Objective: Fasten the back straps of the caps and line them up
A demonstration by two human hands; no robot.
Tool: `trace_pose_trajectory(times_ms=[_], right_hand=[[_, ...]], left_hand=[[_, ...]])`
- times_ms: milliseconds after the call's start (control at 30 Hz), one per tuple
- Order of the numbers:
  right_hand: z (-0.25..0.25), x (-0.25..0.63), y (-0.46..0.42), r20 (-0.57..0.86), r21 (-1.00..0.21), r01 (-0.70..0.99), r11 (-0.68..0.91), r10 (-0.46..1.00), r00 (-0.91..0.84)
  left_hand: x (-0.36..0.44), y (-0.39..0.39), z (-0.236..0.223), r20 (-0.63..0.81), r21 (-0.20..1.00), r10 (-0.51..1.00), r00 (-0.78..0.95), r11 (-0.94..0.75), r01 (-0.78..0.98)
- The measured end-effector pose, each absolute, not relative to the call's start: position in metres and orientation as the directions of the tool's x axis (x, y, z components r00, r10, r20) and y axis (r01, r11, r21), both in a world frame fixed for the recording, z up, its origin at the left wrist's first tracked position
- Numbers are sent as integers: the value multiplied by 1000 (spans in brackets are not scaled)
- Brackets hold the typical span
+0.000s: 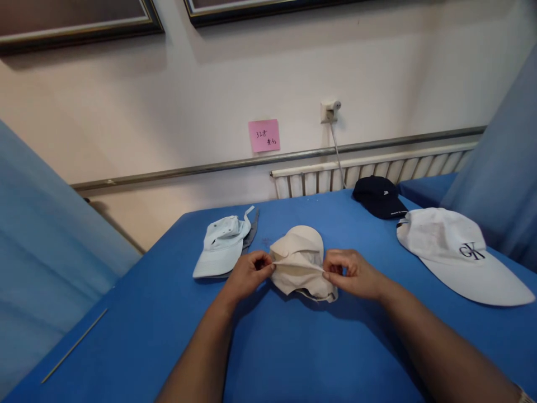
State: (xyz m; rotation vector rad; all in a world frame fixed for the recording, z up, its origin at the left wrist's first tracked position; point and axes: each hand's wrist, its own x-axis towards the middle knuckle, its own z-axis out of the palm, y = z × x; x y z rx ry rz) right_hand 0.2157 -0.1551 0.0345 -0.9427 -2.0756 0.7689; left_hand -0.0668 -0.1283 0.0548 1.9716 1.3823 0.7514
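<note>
A beige baseball cap (300, 252) lies on the blue table, its brim toward the wall and its back strap toward me. My left hand (251, 271) pinches the crown's fabric at the left side. On the right side, my right hand (350, 274) pinches the same crown between thumb and fingers. Between the two hands the cloth is drawn into a raised fold. Left of the cap sits a light blue cap (222, 243), resting on a grey cap (252, 232) that is mostly hidden beneath it.
On the right lie a large white cap with dark letters (444, 240) and a dark navy cap (377, 196). A thin stick (75, 344) rests near the left edge of the blue table (168, 336). Blue curtains (37, 252) hang at both sides; a radiator (310, 182) stands behind.
</note>
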Motion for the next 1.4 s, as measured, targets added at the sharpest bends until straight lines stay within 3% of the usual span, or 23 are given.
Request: trace_pose_trajectory(times_ms=[400,533,633,767,967,1100,1267,1400], right_hand=[[16,201,-153,273,-772,413,483,839,-471],[16,200,-156,244,-764,433,478,836,-491],[13,197,-156,281,-722,463,514,829,-483],[11,194,-156,322,-701,476,532,831,-454],[7,193,-154,355,-711,452,538,830,-430],[2,191,-153,394,-703,458,544,834,-387],[0,190,-155,406,-704,452,548,833,-376],[1,189,-155,416,-702,457,546,835,-360]], left_hand=[[-65,-138,65,107,758,934,341,-298,580],[-63,-148,77,95,606,921,377,-354,712],[-58,-158,80,-16,430,914,405,-359,828],[-43,-174,76,-33,199,925,379,-365,909],[-17,-184,64,-28,42,901,434,-432,901],[-17,-192,52,-81,13,909,410,-410,912],[-24,-200,40,-3,69,960,282,-281,957],[-25,-198,36,-8,46,968,253,-252,967]])
